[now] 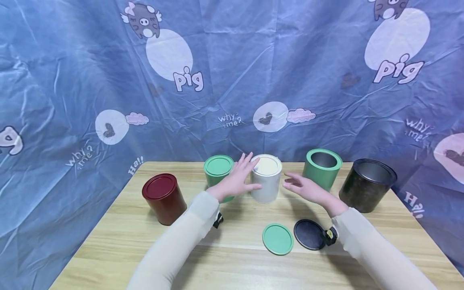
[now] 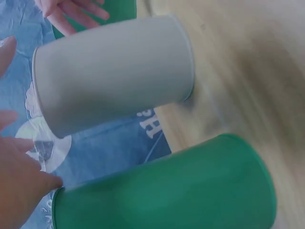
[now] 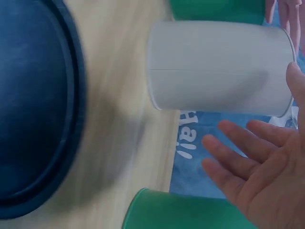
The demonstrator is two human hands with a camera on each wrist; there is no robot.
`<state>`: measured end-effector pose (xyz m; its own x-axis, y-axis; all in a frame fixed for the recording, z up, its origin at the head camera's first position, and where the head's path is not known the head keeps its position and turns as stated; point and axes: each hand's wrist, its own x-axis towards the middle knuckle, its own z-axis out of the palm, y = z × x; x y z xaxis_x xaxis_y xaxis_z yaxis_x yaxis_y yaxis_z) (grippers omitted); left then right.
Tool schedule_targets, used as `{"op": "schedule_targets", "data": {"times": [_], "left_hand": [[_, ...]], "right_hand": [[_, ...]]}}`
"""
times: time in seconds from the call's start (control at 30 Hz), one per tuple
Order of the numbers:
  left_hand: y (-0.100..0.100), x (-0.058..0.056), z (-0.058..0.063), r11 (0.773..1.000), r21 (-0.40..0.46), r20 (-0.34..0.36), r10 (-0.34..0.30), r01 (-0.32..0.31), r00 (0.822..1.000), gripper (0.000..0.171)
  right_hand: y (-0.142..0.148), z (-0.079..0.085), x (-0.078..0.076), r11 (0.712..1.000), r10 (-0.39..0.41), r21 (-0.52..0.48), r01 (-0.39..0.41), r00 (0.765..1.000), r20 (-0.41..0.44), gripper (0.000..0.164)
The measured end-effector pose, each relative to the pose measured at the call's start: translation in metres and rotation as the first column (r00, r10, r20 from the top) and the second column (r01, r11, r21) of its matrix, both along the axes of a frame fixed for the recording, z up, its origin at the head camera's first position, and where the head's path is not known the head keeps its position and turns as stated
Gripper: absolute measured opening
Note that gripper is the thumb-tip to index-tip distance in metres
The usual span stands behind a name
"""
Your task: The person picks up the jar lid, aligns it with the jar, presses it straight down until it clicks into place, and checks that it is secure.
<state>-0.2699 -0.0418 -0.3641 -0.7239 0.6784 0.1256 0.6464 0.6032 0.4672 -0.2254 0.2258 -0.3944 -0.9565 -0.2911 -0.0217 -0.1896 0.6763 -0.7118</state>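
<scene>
A white lidded can (image 1: 266, 185) stands upright near the back of the table, between my two hands. My left hand (image 1: 237, 180) is over its left side, fingers spread toward the lid, and partly covers a green lidded can (image 1: 219, 166). On the other side, my right hand (image 1: 304, 187) is held beside the white can with its fingers relaxed and its palm facing it. In the right wrist view a gap shows between most of those fingers and the white can (image 3: 219, 69). Neither hand holds anything.
A dark red lidded can (image 1: 164, 199) stands at the left. At the right are an open green can (image 1: 322, 171) and an open black can (image 1: 366, 187). A green lid (image 1: 277, 239) and a black lid (image 1: 309, 235) lie on the wooden table (image 1: 232, 262). Behind hangs a blue printed cloth (image 1: 232, 72).
</scene>
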Motion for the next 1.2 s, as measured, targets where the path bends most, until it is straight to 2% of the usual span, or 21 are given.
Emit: {"op": "schedule_targets", "data": {"times": [0.23, 0.47, 0.63, 0.97, 1.13, 1.2], "left_hand": [[-0.007, 0.018, -0.016, 1.0, -0.003, -0.056, 0.002, -0.003, 0.998, 0.094], [-0.014, 0.034, -0.031, 1.0, 0.018, -0.034, -0.005, 0.005, 0.999, 0.097], [-0.016, 0.049, -0.04, 1.0, 0.005, -0.05, -0.025, 0.026, 0.998, 0.103], [-0.012, 0.078, -0.06, 0.992, -0.126, -0.12, -0.007, -0.008, 0.993, 0.102], [-0.009, 0.089, -0.068, 0.984, -0.177, -0.112, -0.018, -0.002, 0.994, 0.101], [-0.007, 0.093, -0.07, 0.983, -0.182, -0.082, -0.026, 0.01, 0.996, 0.101]], "right_hand": [[0.003, -0.011, 0.02, 0.999, 0.02, 0.038, -0.017, 0.997, -0.077, 0.064], [0.003, -0.02, 0.042, 0.997, 0.037, 0.076, -0.028, 0.992, -0.124, 0.062], [0.004, -0.029, 0.053, 0.991, 0.077, 0.12, -0.056, 0.981, -0.178, 0.066], [0.004, -0.042, 0.069, 0.976, 0.154, 0.193, -0.101, 0.946, -0.284, 0.068], [0.002, -0.044, 0.077, 0.961, 0.202, 0.242, -0.133, 0.936, -0.289, 0.073], [0.001, -0.045, 0.08, 0.955, 0.221, 0.254, -0.151, 0.936, -0.274, 0.075]]}}
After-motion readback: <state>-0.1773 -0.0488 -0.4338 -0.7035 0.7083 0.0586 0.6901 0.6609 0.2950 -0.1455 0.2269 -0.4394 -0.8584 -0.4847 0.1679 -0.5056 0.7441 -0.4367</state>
